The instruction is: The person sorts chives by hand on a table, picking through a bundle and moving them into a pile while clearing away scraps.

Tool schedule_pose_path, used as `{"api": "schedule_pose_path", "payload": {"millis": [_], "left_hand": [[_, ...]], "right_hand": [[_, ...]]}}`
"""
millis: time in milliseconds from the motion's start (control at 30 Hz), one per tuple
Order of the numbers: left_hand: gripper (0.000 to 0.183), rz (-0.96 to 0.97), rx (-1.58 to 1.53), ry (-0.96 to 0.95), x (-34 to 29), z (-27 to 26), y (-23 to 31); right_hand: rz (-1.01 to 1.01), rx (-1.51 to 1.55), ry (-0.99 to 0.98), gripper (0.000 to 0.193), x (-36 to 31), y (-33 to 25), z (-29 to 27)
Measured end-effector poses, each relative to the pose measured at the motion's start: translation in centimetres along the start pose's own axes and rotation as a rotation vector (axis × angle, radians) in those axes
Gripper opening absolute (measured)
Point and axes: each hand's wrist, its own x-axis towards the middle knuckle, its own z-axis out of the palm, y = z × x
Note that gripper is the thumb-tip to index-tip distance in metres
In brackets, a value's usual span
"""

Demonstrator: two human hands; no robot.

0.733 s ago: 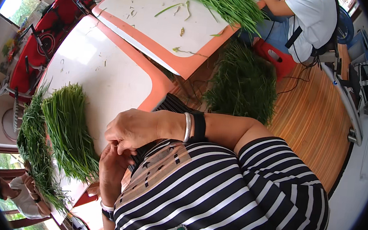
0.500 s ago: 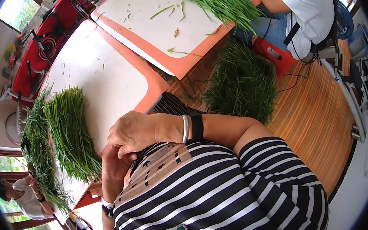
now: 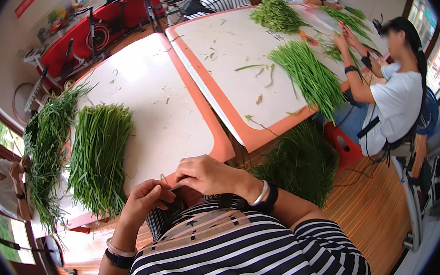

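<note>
In front of my striped shirt, over the near table edge, both hands are close together. My left hand [image 3: 146, 198] is closed in a pinch, and a thin pale-green stalk [image 3: 163, 178] pokes up from its fingertips. Just right of it, my right hand [image 3: 204, 175] bends over with its fingers pressed together; a small whitish bit shows at the tips, too small to name. To the left, a thick bundle of long green stalks [image 3: 100, 158] lies on the white table [image 3: 151, 109] with orange edges. Beyond it stretches a looser heap of leafy greens [image 3: 47, 139].
A second table [image 3: 227, 58] holds another green bundle [image 3: 306, 74] and a cut bunch [image 3: 276, 15]. At the right a co-worker [image 3: 398, 96] sits on a red stool [image 3: 344, 144]. Dark greens [image 3: 302, 164] lie below the table. Another person [image 3: 6, 183] is at left.
The view has swung up and shows more of the far table and co-workers. My hands have moved from overlapping to side by side, and the pale stalk now shows between them.
</note>
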Motion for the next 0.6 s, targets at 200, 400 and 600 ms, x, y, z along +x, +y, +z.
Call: {"api": "schedule_pose_path", "payload": {"millis": [200,400,600], "left_hand": [[0.028,0.484,0.955,0.412,-2.0,-3.0,0.7],[0.077,0.447,1.490,0.647,-0.6,-7.2,3.0],[0.062,0.427,1.605,0.601,0.5,-10.1,1.0]], "right_hand": [[0.307,0.143,-0.036,0.009,-0.1,1.3,-1.2],[0.365,0.120,0.032,0.006,1.0,2.7,0.5],[0.389,0.149,-0.031,0.006,1.7,3.4,1.5]]}}
